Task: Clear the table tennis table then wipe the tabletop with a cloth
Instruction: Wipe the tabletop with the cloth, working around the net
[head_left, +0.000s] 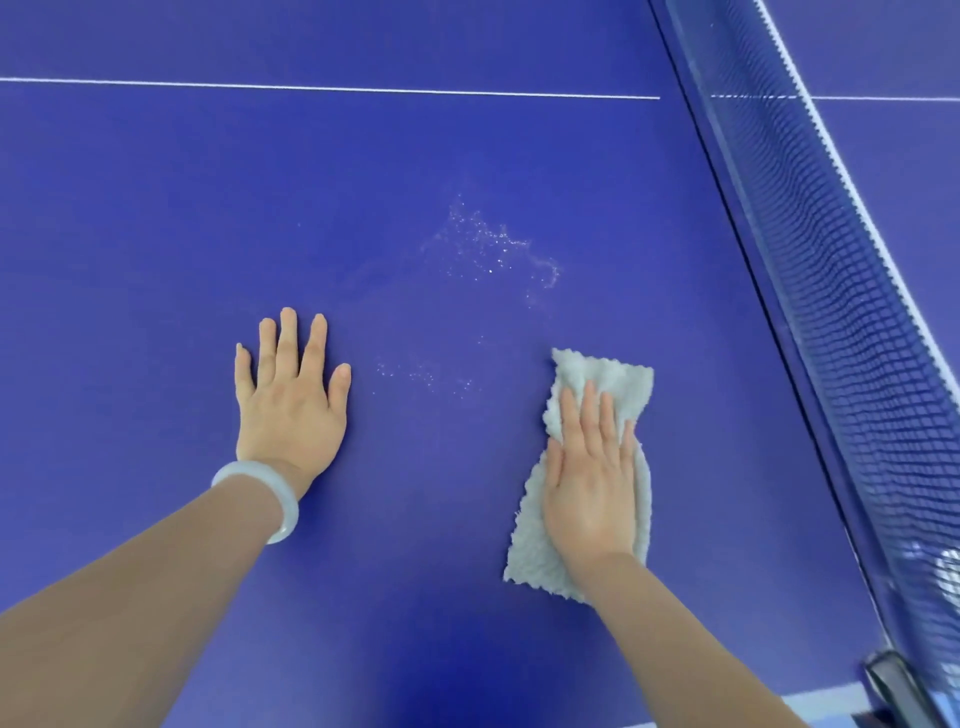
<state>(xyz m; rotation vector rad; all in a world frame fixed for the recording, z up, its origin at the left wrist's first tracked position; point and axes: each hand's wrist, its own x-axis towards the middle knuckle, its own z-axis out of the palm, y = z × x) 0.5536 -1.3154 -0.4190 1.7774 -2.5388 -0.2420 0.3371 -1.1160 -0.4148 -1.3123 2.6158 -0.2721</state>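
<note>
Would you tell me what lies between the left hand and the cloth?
Head view: between the left hand and the cloth, only blue tabletop bearing a faint trail of pale specks.

One head-worn wide-angle camera looks forward and steeply down at the tabletop (156, 218) from close above. The net (831, 312) runs along the right side, from 1 o'clock to 5 o'clock.

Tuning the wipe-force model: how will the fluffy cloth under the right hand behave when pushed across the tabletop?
Likely floppy: the cloth is wrinkled and waisted under the flat right hand, so it may bunch when pushed. Its fluffy pile suggests light weight and some drag on the tabletop, not slipping. It probably soaks up the droplets.
</note>
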